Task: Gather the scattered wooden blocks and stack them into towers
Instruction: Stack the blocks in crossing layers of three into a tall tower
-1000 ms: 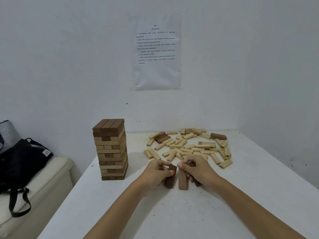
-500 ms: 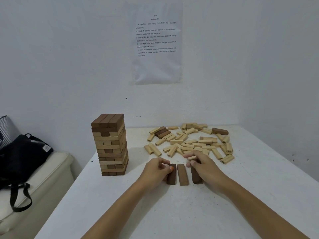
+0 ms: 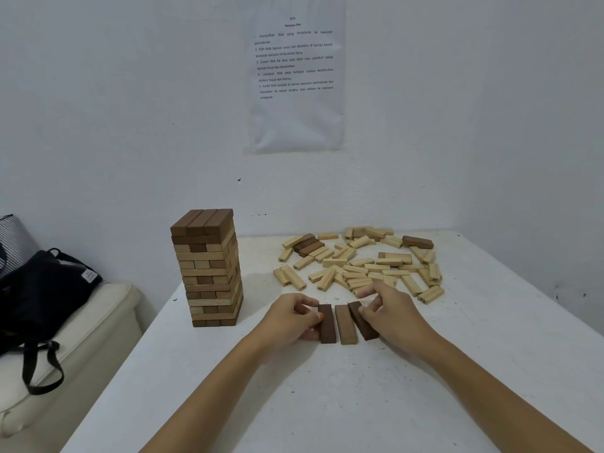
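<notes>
Three blocks lie flat near the white table's (image 3: 359, 403) front, likely a new tower's base. The left hand (image 3: 292, 317) pinches the left block (image 3: 327, 325); the right hand (image 3: 392, 317) curls round the slanted right block (image 3: 362, 322), probably squaring it against the middle block (image 3: 344, 325). The loose pile (image 3: 359, 266) waits behind them, beside a finished tower (image 3: 209, 269). A printed sheet (image 3: 295, 76) hangs on the wall.

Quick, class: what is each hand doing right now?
Left hand: fingers curled, gripping the left dark block.
Right hand: pinching the right dark block, which lies angled.
</notes>
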